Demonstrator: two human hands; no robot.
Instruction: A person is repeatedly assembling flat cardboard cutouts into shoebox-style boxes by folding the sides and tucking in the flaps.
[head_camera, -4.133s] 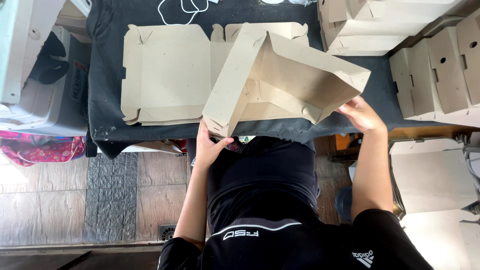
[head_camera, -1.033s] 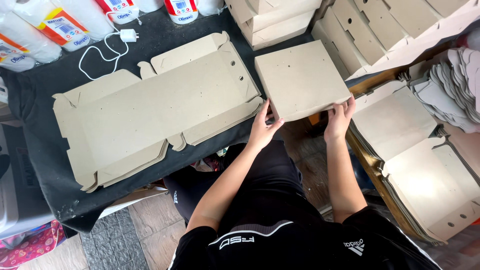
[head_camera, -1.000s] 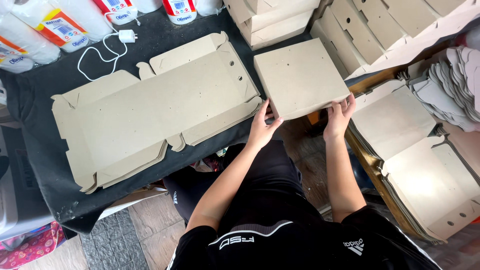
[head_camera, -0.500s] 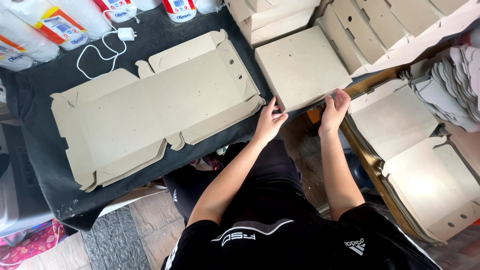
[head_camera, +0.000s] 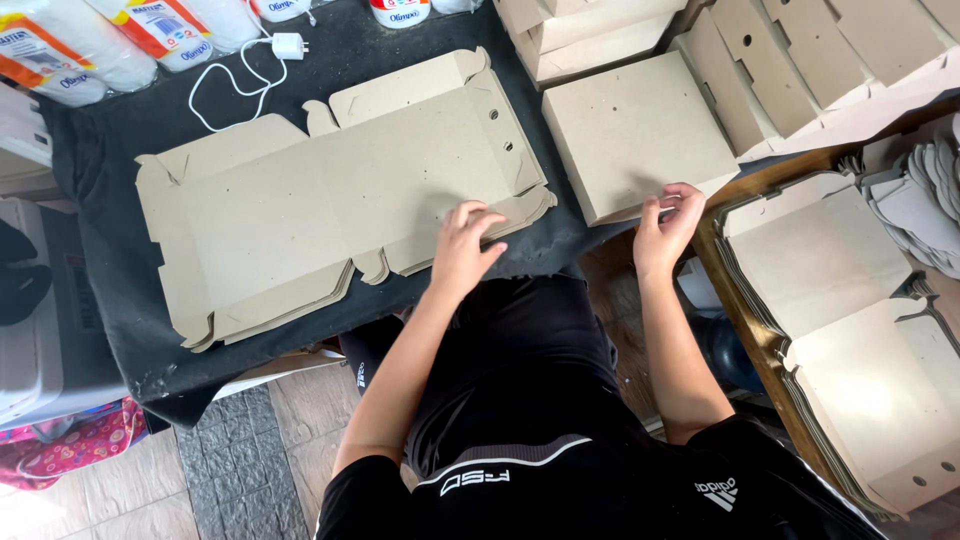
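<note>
Cardboard lay everywhere on the black-covered table (head_camera: 110, 180). Her left hand (head_camera: 465, 245) rested open, fingers spread, on the near right corner of the flat box blanks (head_camera: 330, 205), a small stack spread along the table's front edge. Her right hand (head_camera: 665, 225) pinched the near edge of the folded box (head_camera: 635, 130), which sat closed at the table's right front corner. A white charger cable (head_camera: 245, 75) curled near the back edge. Beside the table's right side, another pile of blanks (head_camera: 850, 320) waited on a wooden surface.
</note>
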